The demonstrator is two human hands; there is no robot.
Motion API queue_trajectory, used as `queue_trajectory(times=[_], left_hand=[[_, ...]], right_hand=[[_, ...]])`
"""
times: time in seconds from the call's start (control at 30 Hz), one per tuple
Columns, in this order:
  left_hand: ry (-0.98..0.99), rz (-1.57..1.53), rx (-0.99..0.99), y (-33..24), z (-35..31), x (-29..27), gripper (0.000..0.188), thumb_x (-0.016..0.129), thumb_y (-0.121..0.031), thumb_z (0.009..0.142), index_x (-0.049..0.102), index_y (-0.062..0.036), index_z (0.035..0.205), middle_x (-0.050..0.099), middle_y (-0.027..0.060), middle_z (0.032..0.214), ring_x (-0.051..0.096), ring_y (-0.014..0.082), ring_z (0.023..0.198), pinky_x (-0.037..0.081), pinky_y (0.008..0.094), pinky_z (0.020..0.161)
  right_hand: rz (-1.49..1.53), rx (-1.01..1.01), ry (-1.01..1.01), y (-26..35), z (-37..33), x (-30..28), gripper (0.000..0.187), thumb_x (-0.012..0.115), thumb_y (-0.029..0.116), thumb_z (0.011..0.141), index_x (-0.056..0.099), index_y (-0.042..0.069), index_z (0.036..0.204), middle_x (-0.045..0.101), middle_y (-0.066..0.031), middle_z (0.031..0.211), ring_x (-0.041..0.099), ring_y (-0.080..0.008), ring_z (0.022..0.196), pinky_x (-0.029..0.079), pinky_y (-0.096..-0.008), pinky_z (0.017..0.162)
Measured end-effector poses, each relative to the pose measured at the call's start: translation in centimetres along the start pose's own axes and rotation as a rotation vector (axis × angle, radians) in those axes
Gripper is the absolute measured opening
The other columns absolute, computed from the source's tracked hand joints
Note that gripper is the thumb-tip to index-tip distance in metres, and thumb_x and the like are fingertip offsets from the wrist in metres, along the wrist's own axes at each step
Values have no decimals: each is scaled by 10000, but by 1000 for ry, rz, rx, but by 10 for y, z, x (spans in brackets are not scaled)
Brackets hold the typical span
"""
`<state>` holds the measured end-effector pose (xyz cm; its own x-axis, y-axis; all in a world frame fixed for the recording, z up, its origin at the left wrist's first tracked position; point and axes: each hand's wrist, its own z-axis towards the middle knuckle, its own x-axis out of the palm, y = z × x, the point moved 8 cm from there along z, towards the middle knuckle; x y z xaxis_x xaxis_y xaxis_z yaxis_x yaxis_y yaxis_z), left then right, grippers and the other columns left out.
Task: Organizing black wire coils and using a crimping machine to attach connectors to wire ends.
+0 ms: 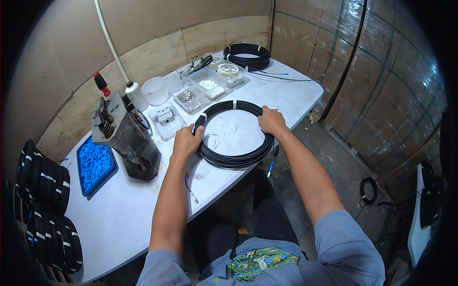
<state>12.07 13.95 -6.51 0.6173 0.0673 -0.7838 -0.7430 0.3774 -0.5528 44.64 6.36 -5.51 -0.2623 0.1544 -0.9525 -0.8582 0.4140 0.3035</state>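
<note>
A coil of black cable (234,161) lies at the front edge of the white table, bound with white ties along its far side. My left hand (188,139) grips the coil's left side, and my right hand (271,120) is closed round its right side. One cable end with a metal tip (192,191) sticks out below my left hand. Another end, with a blue and white tip (270,169), hangs past the table edge below the coil's right side.
Left on the table (107,226) stand a metal press (135,152) and a blue tray of small blue parts (95,164). Clear bins of small parts (189,98) sit behind the coil. Another black coil (246,57) lies at the back. Coils are stacked (47,181) far left.
</note>
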Motion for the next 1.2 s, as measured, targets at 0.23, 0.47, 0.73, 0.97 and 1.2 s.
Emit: queue_trajectory(times=[0.23,0.47,0.73,0.97,1.2], left_hand=[[456,-291,34,12,-11,3,916,829,-549,810,535,61,1427,633,78,893,576,193,806,486,330,747],[372,-372,51,16,-5,13,809,846,-527,816,601,49,1329,621,64,826,567,179,752,476,342,696],[351,-343,54,-1,-9,13,639,852,-541,802,675,21,1050,593,36,752,547,162,698,463,341,657],[352,-345,27,11,-4,18,847,877,-565,766,649,94,1245,603,21,762,555,138,696,472,320,645],[356,-362,-15,9,-9,16,955,895,-546,745,573,48,1419,617,17,816,580,132,740,490,302,666]], right_hand=[[99,27,2,-5,2,-1,377,553,191,902,636,68,1249,692,-267,1210,663,-452,1143,527,-538,984],[56,-51,-71,-9,29,5,379,565,212,927,632,79,1275,648,-221,1290,616,-408,1210,507,-511,1011],[-113,-74,86,-5,57,-3,517,668,375,897,645,93,1329,673,-198,1310,642,-368,1218,523,-480,1025],[-42,-100,100,58,66,6,648,563,598,975,582,146,1437,552,-173,1478,518,-380,1375,387,-600,1128],[-46,-582,119,180,32,52,527,364,507,1066,637,191,1388,518,-104,1528,350,-369,1500,170,-732,1185]])
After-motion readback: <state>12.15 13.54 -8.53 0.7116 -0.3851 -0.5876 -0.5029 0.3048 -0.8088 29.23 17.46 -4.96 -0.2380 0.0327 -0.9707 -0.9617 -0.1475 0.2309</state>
